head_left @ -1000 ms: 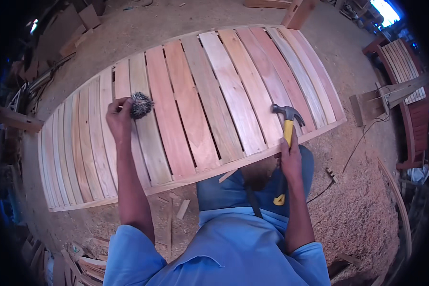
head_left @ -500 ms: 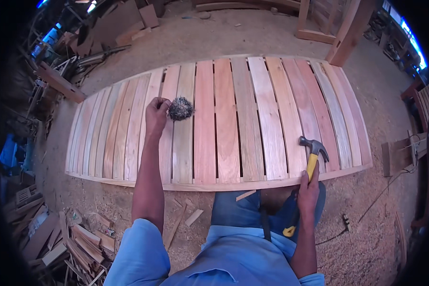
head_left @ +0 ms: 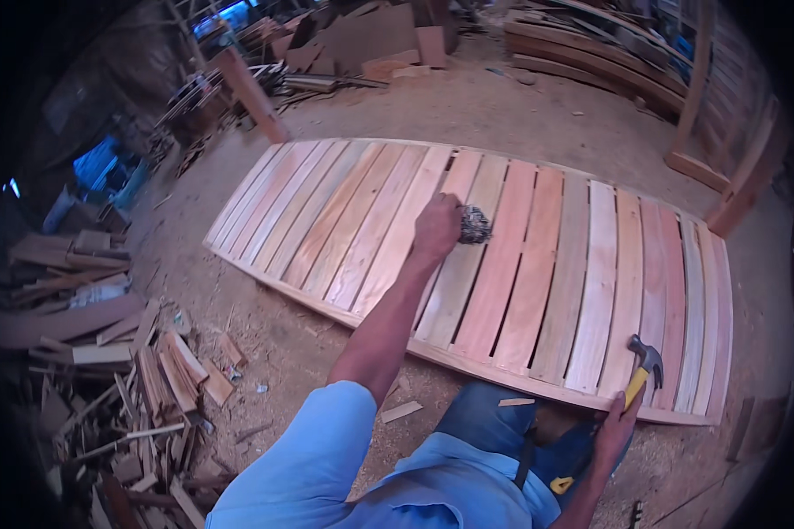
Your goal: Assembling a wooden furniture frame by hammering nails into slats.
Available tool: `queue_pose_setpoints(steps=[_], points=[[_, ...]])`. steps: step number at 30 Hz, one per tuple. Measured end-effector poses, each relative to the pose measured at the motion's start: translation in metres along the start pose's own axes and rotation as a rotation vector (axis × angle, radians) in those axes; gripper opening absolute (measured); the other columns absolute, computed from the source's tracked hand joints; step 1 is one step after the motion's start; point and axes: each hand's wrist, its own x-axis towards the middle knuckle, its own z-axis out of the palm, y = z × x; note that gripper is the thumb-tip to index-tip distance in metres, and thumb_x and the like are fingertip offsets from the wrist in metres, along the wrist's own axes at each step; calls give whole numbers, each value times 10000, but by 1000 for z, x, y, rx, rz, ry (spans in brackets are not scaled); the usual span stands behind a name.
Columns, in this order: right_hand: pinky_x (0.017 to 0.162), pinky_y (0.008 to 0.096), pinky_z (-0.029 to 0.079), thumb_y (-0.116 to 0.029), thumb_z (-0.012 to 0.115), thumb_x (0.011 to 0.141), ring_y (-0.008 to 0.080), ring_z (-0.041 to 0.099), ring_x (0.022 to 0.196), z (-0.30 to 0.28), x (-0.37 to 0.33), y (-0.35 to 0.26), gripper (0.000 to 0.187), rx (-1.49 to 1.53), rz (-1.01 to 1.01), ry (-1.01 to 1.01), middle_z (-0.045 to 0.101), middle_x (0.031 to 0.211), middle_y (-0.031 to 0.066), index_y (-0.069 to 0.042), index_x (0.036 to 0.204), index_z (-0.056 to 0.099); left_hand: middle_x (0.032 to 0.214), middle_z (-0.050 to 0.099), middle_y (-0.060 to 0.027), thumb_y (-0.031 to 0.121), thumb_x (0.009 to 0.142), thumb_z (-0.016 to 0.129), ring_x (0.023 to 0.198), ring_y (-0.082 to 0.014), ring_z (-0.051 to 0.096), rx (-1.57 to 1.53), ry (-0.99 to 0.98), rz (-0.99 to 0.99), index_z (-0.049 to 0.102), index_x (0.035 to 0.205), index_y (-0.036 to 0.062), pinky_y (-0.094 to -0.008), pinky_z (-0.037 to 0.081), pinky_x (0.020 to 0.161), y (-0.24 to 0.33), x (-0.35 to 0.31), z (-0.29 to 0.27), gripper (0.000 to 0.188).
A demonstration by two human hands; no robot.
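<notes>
A large slatted wooden panel (head_left: 494, 348) lies before me, its boards in pink, tan and pale tones with narrow gaps between them. On its boards sits a round heap of small dark and silvery pieces that look like nails (head_left: 475, 226). My left hand (head_left: 438, 227) is at the heap's left edge, its fingers closed together; whatever they pinch is too small to make out. In my right hand (head_left: 616, 427) is a claw hammer (head_left: 639, 379) with a yellow and black handle, its dark head raised over the panel's near right part.
Wood offcuts (head_left: 168, 379) are piled on the floor at the left. Upright timber posts (head_left: 252, 99) stand past the panel's far corners. Stacked planks (head_left: 595, 75) lie at the back right, and brown sheets (head_left: 362, 40) lean at the back. Shavings cover the floor.
The view has swung left, so the panel appears farther right and tilted, and more of the offcut pile shows. My left hand stays beside the nail-like heap; my right still holds the hammer.
</notes>
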Motion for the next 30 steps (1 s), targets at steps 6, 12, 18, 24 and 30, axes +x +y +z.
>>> queue_pose_setpoints(steps=[6, 12, 18, 24, 30], points=[[505, 320, 464, -420, 540, 1216, 136, 577, 594, -5, -3, -13, 657, -65, 1, -43, 627, 780, 56, -315, 1822, 309, 999, 777, -244, 127, 1058, 670, 974, -444, 778, -126, 56, -188, 679, 1198, 41, -568, 591, 877, 23, 14, -12, 164], [488, 299, 449, -422, 545, 1216, 120, 556, 571, -4, -7, -18, 659, -71, 10, -44, 619, 763, 46, -302, 1820, 309, 890, 773, -84, 94, 1074, 694, 788, -180, 744, -708, -85, -408, 732, 1292, 20, -347, 610, 778, 48, -31, -31, 233], [498, 326, 475, -409, 549, 1212, 147, 572, 575, -16, -10, -12, 665, -21, 44, -53, 647, 789, 84, -333, 1823, 300, 974, 773, -35, 96, 1078, 741, 827, -116, 722, -1095, -112, -480, 784, 1244, -28, -299, 613, 779, 94, -108, -37, 212], [497, 297, 519, -290, 674, 1136, 119, 618, 608, -29, -14, -36, 518, 301, 204, -220, 645, 787, 21, -155, 1608, 509, 1079, 797, -44, 189, 1091, 774, 898, -109, 729, -859, -257, -354, 830, 1247, 34, -281, 598, 768, 114, -143, -70, 227], [517, 289, 527, -144, 644, 1138, 110, 595, 556, -52, -96, -84, 728, 51, 10, -110, 642, 765, 43, -131, 1797, 335, 1068, 771, -90, 40, 1101, 686, 953, -146, 728, -781, -448, -176, 795, 1314, -28, -311, 597, 867, 168, -212, -29, 249]])
